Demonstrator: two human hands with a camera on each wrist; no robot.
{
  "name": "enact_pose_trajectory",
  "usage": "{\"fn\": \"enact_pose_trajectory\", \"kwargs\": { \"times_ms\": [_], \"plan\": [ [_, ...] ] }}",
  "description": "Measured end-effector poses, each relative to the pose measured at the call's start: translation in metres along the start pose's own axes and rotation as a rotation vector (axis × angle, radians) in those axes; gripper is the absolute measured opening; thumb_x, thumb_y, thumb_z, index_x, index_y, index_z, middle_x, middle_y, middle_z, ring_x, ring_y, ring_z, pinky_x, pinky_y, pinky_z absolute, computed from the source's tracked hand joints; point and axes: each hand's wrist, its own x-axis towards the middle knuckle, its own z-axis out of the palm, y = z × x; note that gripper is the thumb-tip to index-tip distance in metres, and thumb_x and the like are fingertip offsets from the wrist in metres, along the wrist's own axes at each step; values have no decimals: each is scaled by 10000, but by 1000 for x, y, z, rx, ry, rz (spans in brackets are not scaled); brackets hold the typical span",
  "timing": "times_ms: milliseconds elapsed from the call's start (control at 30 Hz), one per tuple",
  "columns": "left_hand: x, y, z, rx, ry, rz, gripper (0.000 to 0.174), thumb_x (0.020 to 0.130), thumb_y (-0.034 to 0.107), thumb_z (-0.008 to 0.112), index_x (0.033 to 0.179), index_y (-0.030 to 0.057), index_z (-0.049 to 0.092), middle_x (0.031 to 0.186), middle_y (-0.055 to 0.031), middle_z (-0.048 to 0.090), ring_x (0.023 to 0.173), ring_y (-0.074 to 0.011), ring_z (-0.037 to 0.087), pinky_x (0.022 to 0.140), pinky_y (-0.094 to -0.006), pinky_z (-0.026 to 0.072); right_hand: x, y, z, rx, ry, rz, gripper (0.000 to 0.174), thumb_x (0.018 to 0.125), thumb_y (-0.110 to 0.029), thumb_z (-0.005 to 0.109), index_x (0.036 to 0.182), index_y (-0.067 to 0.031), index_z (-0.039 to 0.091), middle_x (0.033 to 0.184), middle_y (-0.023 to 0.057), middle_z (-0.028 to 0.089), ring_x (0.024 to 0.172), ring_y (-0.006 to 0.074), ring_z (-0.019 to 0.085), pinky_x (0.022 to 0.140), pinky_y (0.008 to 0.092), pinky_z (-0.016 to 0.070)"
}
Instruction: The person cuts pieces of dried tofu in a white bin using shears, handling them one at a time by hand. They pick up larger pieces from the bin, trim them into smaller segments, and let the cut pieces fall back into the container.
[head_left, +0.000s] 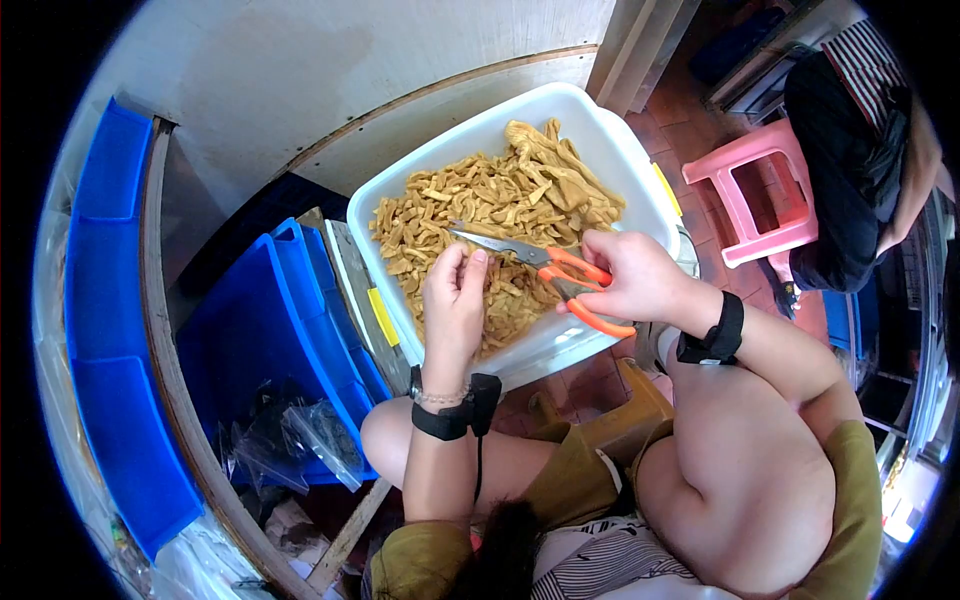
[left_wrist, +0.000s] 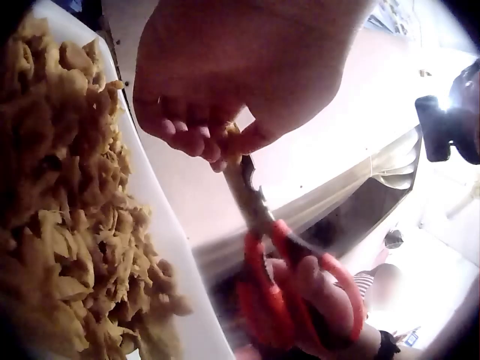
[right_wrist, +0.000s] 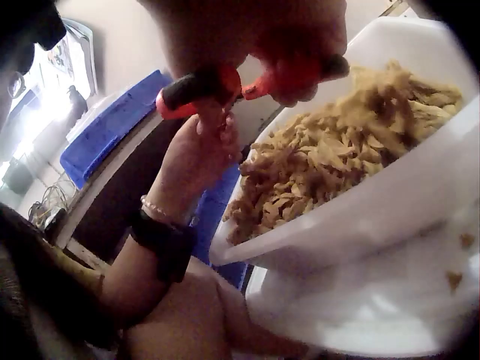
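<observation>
In the head view, a white tub (head_left: 400, 175) holds many yellowish-brown strips (head_left: 440, 200), with larger uncut-looking pieces (head_left: 565, 180) at its far end. My right hand (head_left: 645, 278) grips orange-handled scissors (head_left: 540, 255) by their loops, above the tub. The blades point toward my left hand (head_left: 455, 305). In the left wrist view, my left hand (left_wrist: 232, 75) pinches a small yellowish piece (left_wrist: 234, 142) between thumb and fingers, right at the blade tips. The right wrist view has my right hand (right_wrist: 262, 37) on the handles, partly hiding the blades.
Blue bins (head_left: 290, 330) stand left of the tub, with plastic bags (head_left: 325, 430) by them. A pink stool (head_left: 755, 190) and a seated person (head_left: 845, 150) are at the right. Behind the tub rises a pale wall (head_left: 350, 70). A brown stool (head_left: 625, 410) is below.
</observation>
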Motion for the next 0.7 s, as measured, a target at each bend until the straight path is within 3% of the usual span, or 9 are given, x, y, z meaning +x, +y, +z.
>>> {"fn": "enact_pose_trajectory", "kwargs": {
  "times_ms": [167, 367, 433, 567, 700],
  "plan": [
    [2, -12, -1, -5, 45, 28, 255, 924, 171, 552, 770, -18, 478, 641, -56, 424, 599, -137, 397, 556, -296, 350, 1, -5, -2, -18, -36, 20, 587, 661, -576, 750, 661, -40, 512, 580, 122, 561, 571, 304, 601, 531, 386, 455],
    [-3, 11, -2, 116, -47, 71, 208, 926, 137, 520, 807, -32, 500, 700, -100, 477, 638, -172, 456, 604, -308, 391, -1, 2, 1, -37, -138, -8, 631, 716, -628, 682, 804, -23, 526, 676, 155, 597, 662, 327, 624, 593, 392, 473],
    [-5, 15, 0, 73, -143, 47, 193, 927, 128, 508, 833, -39, 517, 740, -125, 503, 671, -211, 490, 637, -324, 406, -2, 3, 2, -21, -165, -7, 573, 721, -513, 747, 840, -21, 477, 707, 154, 548, 663, 331, 577, 605, 390, 438],
    [-5, 4, -2, 141, -237, 38, 192, 930, 134, 501, 870, -45, 532, 773, -139, 522, 718, -263, 509, 681, -341, 411, -3, 9, 4, -27, -162, -36, 586, 724, -525, 735, 840, -13, 475, 701, 166, 545, 670, 357, 578, 610, 406, 439],
    [-4, 2, -2, 74, -242, 38, 199, 941, 142, 489, 888, -46, 528, 773, -128, 512, 716, -240, 502, 678, -338, 414, -2, 7, 2, -29, -165, -30, 566, 710, -496, 761, 819, -21, 475, 681, 146, 532, 636, 312, 561, 588, 381, 427]
  ]
}}
